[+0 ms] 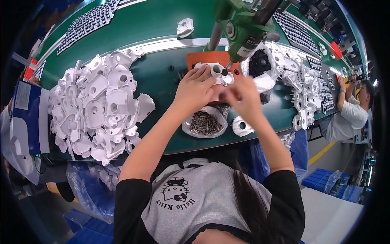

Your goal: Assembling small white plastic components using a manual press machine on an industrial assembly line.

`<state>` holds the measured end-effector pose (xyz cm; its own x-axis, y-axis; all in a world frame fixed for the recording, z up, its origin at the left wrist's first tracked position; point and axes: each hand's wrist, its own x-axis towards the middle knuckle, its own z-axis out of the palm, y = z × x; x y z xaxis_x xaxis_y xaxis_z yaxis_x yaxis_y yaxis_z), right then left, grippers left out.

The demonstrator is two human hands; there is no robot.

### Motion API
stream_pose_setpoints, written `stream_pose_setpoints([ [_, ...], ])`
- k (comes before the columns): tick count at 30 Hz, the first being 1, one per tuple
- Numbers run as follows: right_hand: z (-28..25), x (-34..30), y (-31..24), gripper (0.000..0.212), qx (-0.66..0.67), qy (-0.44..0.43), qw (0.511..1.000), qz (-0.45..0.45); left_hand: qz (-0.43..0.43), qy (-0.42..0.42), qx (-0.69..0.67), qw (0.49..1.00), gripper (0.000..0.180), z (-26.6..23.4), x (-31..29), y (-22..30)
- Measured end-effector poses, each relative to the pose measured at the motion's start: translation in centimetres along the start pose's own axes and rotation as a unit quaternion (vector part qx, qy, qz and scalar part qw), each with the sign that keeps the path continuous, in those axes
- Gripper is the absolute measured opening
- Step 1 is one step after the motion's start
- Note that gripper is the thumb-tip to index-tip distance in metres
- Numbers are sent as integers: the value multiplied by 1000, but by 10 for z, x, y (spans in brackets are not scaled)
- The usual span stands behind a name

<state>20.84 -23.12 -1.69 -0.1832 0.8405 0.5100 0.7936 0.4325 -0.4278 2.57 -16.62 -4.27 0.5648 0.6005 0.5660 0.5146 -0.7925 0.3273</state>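
Observation:
A white plastic housing [228, 79] with a round collar lies on the orange base [195, 58] of a green press [248, 37]. My left hand [194, 90] grips the housing from its left side, fingers over its edge. A small black piece [224, 72] sits beside the collar, under the press tip. My right hand [244, 95] is just right of the housing, its fingers smeared by motion; whether they touch or hold anything does not show. Close below both hands, a clear plastic bag [220, 131] holds many small metal pins or screws.
White housings form a large pile [94, 106] at left and another [305, 87] at right. A bag [266, 83] of black parts stands behind my right hand. One loose white part [241, 127] lies near the front edge. At far right a co-worker [348, 112] sits.

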Motion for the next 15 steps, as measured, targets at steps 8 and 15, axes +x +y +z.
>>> stream_pose_setpoints([
  [8, 23, -57, -39, 13, -87, -148, 982, -80, 15, 35, 1, 999, 18, 5, 1, 0],
  [15, 26, -48, -41, 10, -91, -129, 984, -84, 17, 42, 4, 999, 17, 8, 0, 0],
])
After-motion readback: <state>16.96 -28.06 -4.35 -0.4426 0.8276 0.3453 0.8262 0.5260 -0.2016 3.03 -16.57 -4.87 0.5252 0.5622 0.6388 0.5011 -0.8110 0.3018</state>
